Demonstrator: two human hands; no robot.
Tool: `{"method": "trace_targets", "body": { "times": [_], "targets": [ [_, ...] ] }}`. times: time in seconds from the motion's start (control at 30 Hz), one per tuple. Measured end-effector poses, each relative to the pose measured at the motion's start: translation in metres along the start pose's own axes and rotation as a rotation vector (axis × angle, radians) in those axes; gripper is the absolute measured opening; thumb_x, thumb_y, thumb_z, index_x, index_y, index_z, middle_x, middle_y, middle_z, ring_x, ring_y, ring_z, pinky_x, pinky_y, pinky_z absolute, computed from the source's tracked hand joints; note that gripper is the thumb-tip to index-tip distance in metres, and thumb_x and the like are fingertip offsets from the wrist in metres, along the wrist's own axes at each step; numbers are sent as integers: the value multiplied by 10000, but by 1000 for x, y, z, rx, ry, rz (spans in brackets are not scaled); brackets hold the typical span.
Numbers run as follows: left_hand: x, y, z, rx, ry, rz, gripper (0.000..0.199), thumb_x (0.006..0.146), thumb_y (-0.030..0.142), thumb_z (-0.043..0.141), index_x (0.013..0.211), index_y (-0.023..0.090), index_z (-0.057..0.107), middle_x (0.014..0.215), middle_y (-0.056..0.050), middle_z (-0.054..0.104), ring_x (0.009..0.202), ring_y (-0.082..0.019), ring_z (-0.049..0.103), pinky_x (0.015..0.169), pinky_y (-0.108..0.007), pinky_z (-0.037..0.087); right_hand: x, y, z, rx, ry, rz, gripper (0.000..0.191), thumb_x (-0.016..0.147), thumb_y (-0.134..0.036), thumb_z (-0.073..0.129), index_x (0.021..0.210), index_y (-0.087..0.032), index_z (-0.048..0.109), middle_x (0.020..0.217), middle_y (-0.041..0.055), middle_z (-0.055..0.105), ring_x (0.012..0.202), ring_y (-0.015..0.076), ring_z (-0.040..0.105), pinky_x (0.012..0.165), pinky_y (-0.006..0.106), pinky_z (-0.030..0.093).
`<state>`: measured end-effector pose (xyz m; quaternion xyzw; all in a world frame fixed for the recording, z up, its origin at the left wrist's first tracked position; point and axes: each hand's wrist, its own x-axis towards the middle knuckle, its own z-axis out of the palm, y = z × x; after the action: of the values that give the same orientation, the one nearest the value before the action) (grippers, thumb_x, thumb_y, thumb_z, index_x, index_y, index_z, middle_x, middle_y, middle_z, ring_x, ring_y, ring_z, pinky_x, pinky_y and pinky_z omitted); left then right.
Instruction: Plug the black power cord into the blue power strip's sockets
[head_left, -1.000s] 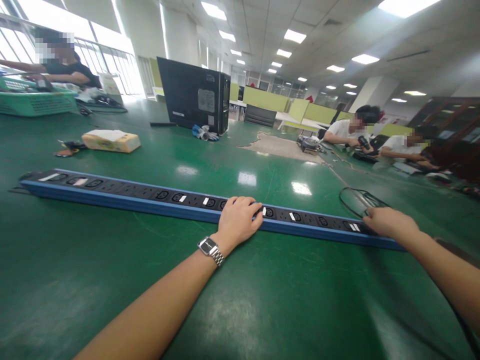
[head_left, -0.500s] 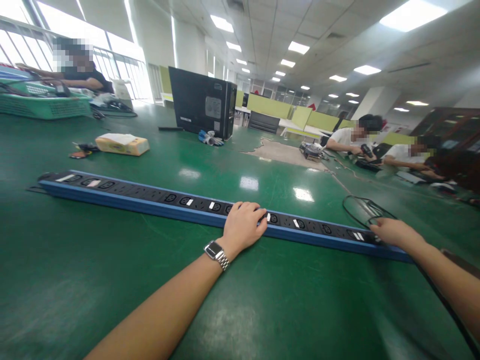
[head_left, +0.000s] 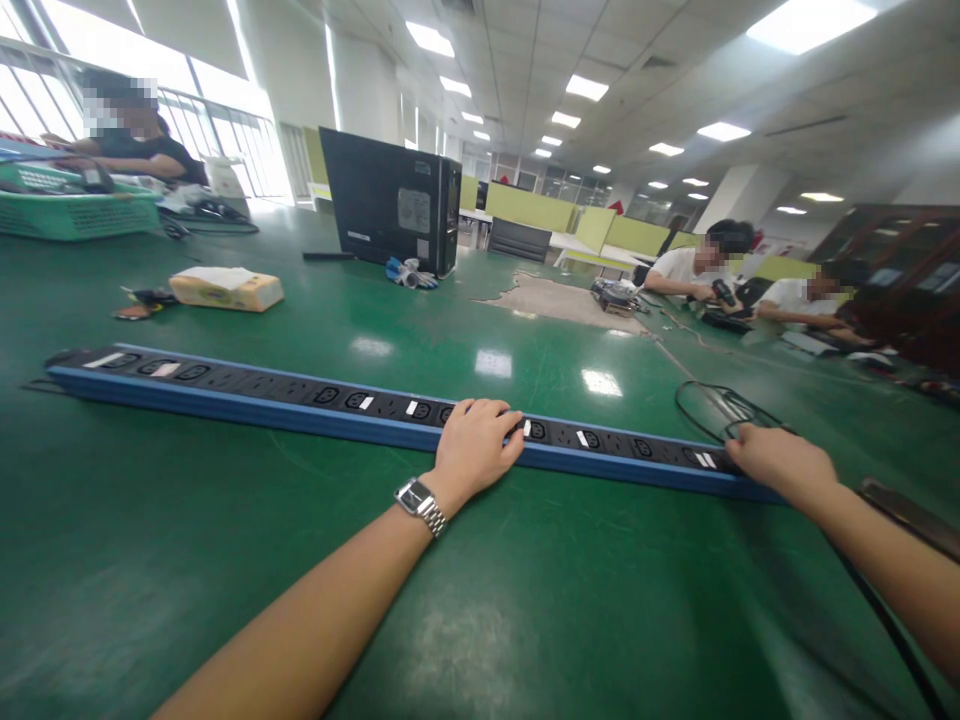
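Observation:
A long blue and black power strip (head_left: 300, 418) lies across the green table (head_left: 247, 560), its sockets facing up. My left hand (head_left: 478, 447), with a watch (head_left: 415, 496) at the wrist, wraps over the middle of the strip and grips it. At the strip's right end my right hand (head_left: 780, 462) is closed, its fingertips by the end of the strip; what they pinch is hidden. A black cable (head_left: 697, 405) lies in loops behind that hand, and more cable runs under the right forearm.
Behind the strip are a tissue pack (head_left: 229, 290), a black computer case (head_left: 390, 200) and gloves (head_left: 411, 273). A green basket (head_left: 82, 215) stands at the far left. One person sits at the left, two at the right. A dark object (head_left: 907, 515) lies by my right forearm.
The whole view has shifted slightly, so the strip and both hands appear a little further left. My left hand keeps its place on the strip; my right hand stays at its end.

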<state>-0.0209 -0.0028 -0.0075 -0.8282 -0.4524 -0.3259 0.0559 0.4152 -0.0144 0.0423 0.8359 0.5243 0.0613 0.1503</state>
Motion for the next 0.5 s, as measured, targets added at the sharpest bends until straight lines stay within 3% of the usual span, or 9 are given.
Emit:
{"method": "trace_targets", "body": {
  "times": [0.27, 0.5],
  "targets": [
    [1, 1, 0, 20, -10, 10, 281, 922, 329, 469, 1081, 234, 681, 1126, -41, 681, 1061, -204, 586, 961, -391, 380, 0, 1, 11, 18, 32, -5, 453, 906, -419, 232, 970, -169, 605, 1036, 206, 664, 951, 344, 649, 761, 442, 497],
    [1, 2, 0, 26, -17, 4, 275, 919, 327, 475, 1079, 239, 680, 1126, -34, 680, 1058, -203, 589, 951, -389, 382, -7, -5, 5, 13, 27, 62, 436, 896, -408, 247, 997, -174, 600, 1050, 194, 659, 951, 354, 640, 727, 426, 476]
  ]
}}
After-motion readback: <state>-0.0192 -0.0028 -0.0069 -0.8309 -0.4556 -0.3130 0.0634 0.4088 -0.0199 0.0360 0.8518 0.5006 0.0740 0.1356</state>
